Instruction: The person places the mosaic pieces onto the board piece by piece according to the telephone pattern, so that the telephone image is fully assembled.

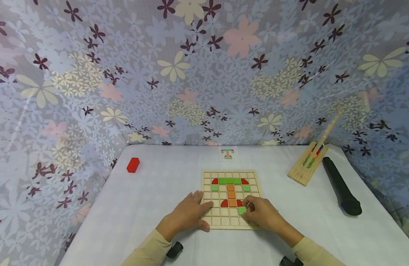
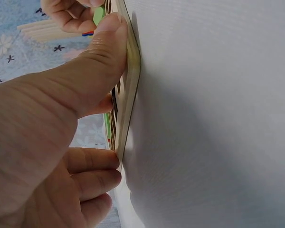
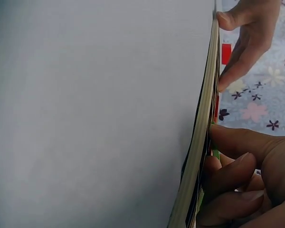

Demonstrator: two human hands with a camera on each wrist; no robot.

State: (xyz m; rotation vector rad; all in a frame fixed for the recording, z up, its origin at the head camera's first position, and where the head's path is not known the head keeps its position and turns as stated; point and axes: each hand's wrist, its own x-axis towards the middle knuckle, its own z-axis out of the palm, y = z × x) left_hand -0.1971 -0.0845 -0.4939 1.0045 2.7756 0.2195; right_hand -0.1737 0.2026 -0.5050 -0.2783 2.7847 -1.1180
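Note:
A wooden grid board (image 1: 217, 221) lies on the white table, with green, red and orange tiles in a T-like pattern. My right hand (image 1: 262, 213) pinches a green square tile (image 1: 242, 210) low on the board, just below a red quarter-round tile (image 1: 239, 203). In the right wrist view, the thumb and curled fingers (image 3: 235, 173) close on the green tile (image 3: 215, 151) at the board's surface. My left hand (image 1: 187, 212) rests on the board's left edge, fingers extended; the left wrist view has its thumb (image 2: 111, 42) lying along the rim.
A printed pattern card (image 1: 228, 153) lies behind the board. At the left is a red block (image 1: 133, 165). To the right stand a slatted wooden holder (image 1: 300, 173) with coloured pieces and a black microphone-like object (image 1: 340, 188). Floral cloth (image 1: 204, 74) hangs behind the table.

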